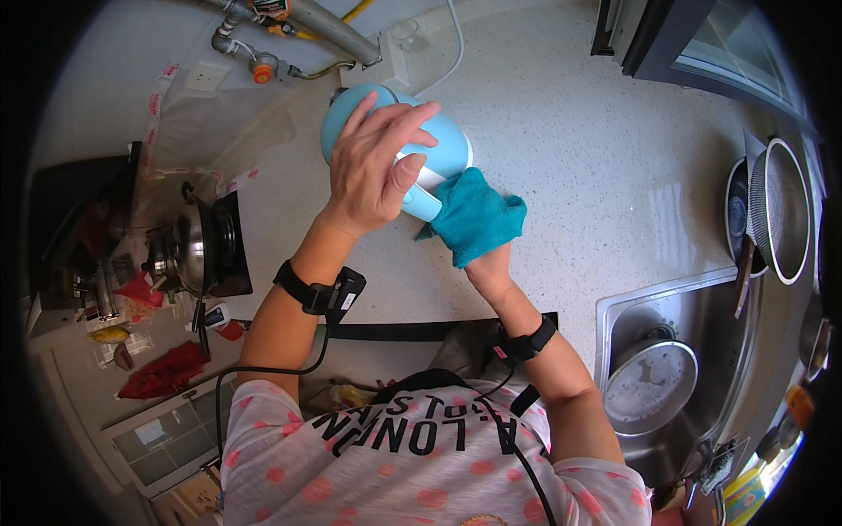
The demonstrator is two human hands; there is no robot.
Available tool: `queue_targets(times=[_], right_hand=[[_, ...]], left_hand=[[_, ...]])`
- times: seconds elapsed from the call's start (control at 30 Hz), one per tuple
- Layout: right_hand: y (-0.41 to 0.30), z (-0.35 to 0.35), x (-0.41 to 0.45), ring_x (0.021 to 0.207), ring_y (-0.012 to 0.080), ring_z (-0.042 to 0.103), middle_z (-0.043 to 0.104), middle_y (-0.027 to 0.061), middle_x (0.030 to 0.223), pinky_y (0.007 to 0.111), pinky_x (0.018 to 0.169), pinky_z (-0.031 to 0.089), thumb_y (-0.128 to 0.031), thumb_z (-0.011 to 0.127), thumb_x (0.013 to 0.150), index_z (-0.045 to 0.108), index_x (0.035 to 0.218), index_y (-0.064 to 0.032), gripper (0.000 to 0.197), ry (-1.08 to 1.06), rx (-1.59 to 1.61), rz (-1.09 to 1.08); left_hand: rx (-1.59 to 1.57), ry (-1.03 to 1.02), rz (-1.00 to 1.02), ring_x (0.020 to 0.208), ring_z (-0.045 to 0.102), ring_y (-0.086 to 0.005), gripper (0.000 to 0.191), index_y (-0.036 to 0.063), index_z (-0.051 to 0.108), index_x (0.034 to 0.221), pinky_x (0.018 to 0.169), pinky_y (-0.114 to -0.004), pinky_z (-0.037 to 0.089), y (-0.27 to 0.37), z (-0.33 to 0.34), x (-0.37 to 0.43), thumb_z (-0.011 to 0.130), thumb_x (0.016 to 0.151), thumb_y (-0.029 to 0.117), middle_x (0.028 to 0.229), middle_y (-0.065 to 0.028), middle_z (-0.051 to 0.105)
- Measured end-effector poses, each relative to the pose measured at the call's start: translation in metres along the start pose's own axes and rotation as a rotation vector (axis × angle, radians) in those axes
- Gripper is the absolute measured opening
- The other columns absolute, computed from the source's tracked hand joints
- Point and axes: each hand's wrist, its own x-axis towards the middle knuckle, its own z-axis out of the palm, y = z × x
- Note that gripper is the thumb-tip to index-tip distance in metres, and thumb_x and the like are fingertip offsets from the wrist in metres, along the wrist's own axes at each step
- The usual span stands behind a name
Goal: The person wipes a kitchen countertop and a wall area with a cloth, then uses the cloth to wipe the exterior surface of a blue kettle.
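Observation:
A light blue electric kettle [447, 141] with a white rim lies tilted over the speckled countertop [552, 177], its handle pointing towards me. My left hand [375, 164] rests on the kettle's side, with fingers spread over the blue body and the thumb near the handle. A teal cloth [477, 214] covers most of my right hand [490, 269], which presses it against the kettle by the end of the handle. The fingers under the cloth are hidden.
A steel sink [684, 421] with a metal basin [651, 388] is at the right. Beyond it stand a mesh strainer [786, 210] and a knife [744, 276]. A metal wok [194, 243] sits on the stove at left. Gas pipes [335, 33] and a clear cup [409, 36] are at the back.

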Motion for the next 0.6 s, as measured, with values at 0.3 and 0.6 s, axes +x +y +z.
queue_targets(times=[0.3,0.6], right_hand=[[0.001,0.029,0.008,0.09,0.0292,0.058,0.061,0.0122,0.099,0.037,0.075,0.047,0.0,0.072,0.074,0.064,0.093,-0.0047,0.021,0.22,0.354,-0.055],[0.089,0.017,-0.026,0.094,0.027,0.06,0.062,0.0108,0.101,0.036,0.081,0.049,-0.004,0.074,0.076,0.062,0.101,-0.004,0.028,0.074,0.216,0.033]], left_hand=[[0.003,-0.006,0.015,0.101,0.061,-0.0284,0.054,0.0057,0.058,0.127,0.106,-0.054,0.032,-0.002,-0.001,0.003,0.034,0.1,0.046,0.085,-0.0043,0.071],[0.007,-0.022,-0.001,0.101,0.061,-0.0291,0.054,0.0051,0.059,0.126,0.107,-0.053,0.031,0.002,0.002,0.003,0.032,0.1,0.044,0.087,-0.0046,0.072]])
